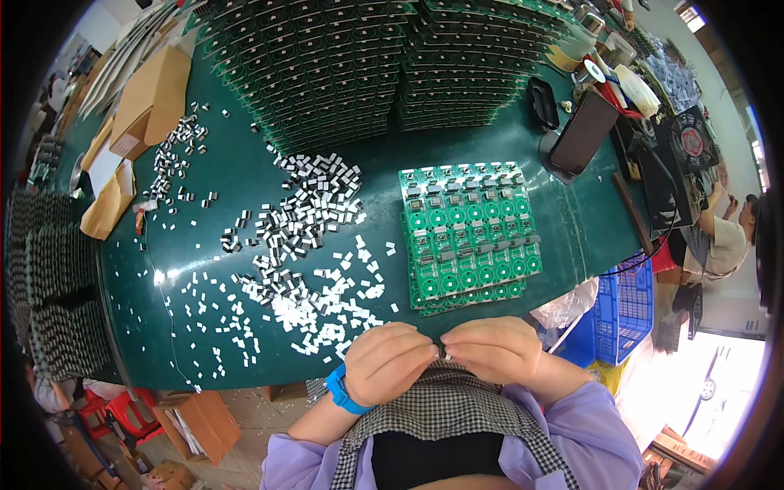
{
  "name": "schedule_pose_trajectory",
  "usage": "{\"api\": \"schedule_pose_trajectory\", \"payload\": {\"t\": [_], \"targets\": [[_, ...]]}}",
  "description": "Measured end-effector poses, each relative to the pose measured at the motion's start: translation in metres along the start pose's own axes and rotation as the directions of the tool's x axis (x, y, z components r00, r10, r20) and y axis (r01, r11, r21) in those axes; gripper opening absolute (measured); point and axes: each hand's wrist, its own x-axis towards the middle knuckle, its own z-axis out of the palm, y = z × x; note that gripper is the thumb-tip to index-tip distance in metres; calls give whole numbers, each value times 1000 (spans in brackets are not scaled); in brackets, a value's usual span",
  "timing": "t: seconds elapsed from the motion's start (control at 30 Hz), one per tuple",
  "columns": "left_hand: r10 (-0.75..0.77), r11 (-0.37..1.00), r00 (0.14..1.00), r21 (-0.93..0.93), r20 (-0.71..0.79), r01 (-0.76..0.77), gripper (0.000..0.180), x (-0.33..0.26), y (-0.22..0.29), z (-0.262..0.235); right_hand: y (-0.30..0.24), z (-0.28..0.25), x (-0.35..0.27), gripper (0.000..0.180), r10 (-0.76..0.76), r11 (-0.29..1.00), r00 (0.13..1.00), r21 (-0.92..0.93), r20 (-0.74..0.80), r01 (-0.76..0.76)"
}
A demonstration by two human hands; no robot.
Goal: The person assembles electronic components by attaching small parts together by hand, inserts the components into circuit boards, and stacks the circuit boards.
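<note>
Taking the middle of the view as the clock's centre, the dark green table [572, 233] is the largest thing, spreading across most of the scene. At twelve o'clock rise tall stacks of green circuit boards [306, 73], close beside one another. A blue plastic crate [625, 314] sits beyond the table's edge between three and four o'clock, and an open cardboard box [159, 90] lies at ten o'clock. Just off centre toward three o'clock is a low pile of board panels [469, 237], the upper one set slightly askew over another. The left hand [390, 359] is at six o'clock, with a blue band on its wrist; its fingers are bunched with tips drawn together, and I cannot tell whether they pinch anything. The right hand [492, 349], near five o'clock, pinches thumb against fingers, its tips just beside the left's. A phone [584, 135] leans upright at two o'clock. Black-and-white components [314, 204] lie heaped toward ten o'clock, with white pieces [327, 331] scattered toward eight. Smallest is the small white piece [447, 357] at the right fingertips, just past six o'clock toward five, mostly hidden by the fingers.
</note>
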Motion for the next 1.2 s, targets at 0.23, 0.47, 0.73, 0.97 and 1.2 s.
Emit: {"api": "schedule_pose_trajectory", "payload": {"t": [0.23, 0.47, 0.73, 0.97, 1.2], "targets": [[-120, 980, 993, 161, 22, 115, 14, 2, -12, -8, 12, -41, 11, 21, 230, 937, 972, -263, -38, -232], [-446, 479, 845, 718, -296, 505, 28, -9, -53, -55, 81, -101, 41, 12, 434, 758, 901, -537, -9, -371], [-514, 559, 832, 654, -209, 510, 14, -4, -52, -59, 91, -100, 50, 15, 344, 772, 915, -619, 212, -147], [-521, 587, 818, 594, -243, 550, 10, -1, -50, -58, 91, -99, 51, 15, 330, 757, 914, -645, 235, -108], [-485, 645, 817, 503, -313, 576, 8, 4, -45, -58, 88, -99, 50, 20, 312, 716, 901, -698, 302, -13]]}}
